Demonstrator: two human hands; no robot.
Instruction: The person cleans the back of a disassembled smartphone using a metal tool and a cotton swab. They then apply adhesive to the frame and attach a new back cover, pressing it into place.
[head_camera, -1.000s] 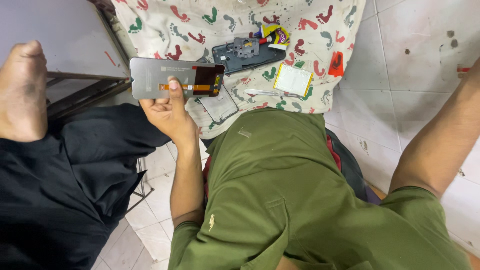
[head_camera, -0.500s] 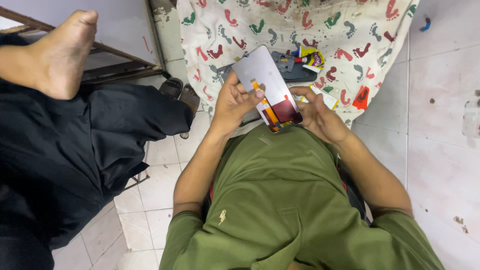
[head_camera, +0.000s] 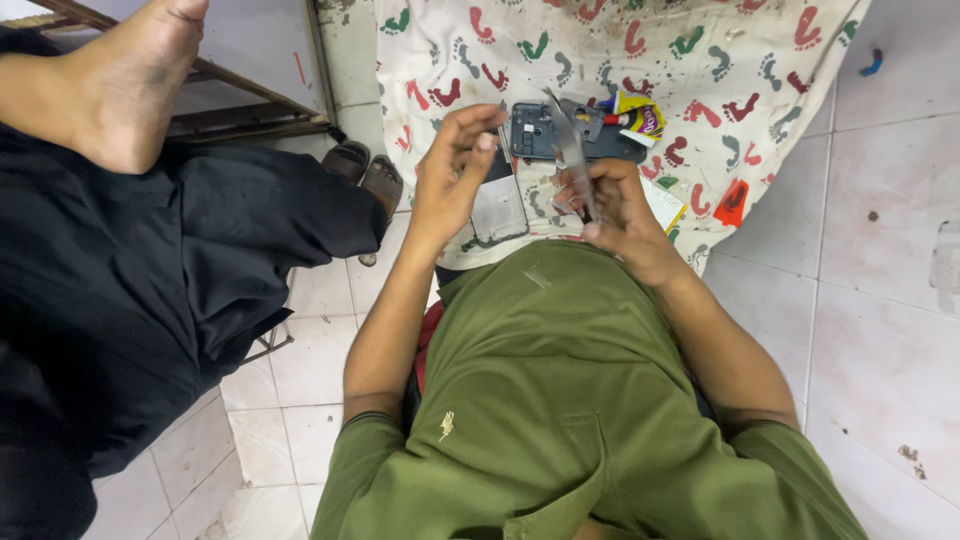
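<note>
Across the upper middle of the frame we see a white cloth (head_camera: 620, 60) printed with coloured footprints, spread on the tiled floor (head_camera: 880, 330), and on it a dark phone frame (head_camera: 540, 135) with a small yellow glue tube (head_camera: 635, 118) just beside it. Below that, near the centre, our right hand (head_camera: 620, 205) pinches a thin phone screen panel (head_camera: 572, 150) edge-on, fingers closed on its lower end. Our left hand (head_camera: 450, 170) hovers beside it, fingers loosely curled and holding nothing we can make out. We judge the panel light, stiff and easily cracked, its glass face slippery, so it is best gripped by the edges, not the flat. A small orange piece (head_camera: 732, 202) lies at the cloth's right edge.
</note>
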